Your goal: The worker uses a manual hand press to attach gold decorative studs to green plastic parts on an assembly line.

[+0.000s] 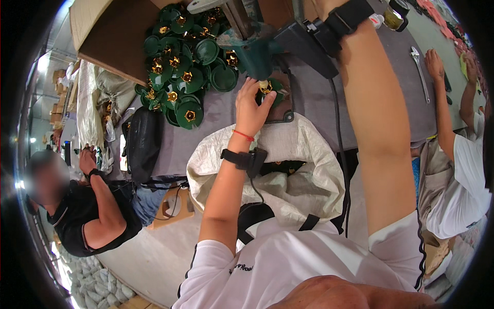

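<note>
My left hand (251, 105) curls its thumb and fingers around a dark green plastic disc (279, 86) with a gold crown-shaped centre. That disc rests on the flat base of a green bench press (256, 55), right under its tip. High at the top edge is my right hand (325, 6), beside the press's upper part; its fingers are cut off by the frame, so their grip is hidden. A heap of similar green discs (186, 77) with gold centres lies left of the press. Below my left hand, a white woven sack (314, 149) gapes, with more green and gold pieces inside.
A cardboard box (116, 44) tips open behind the heap. A black bag (144, 139) lies at the table's left edge. A wrench (421, 74) and a jar (394, 16) are at the right. A black cable (337, 123) hangs beside my right arm. People work on both sides.
</note>
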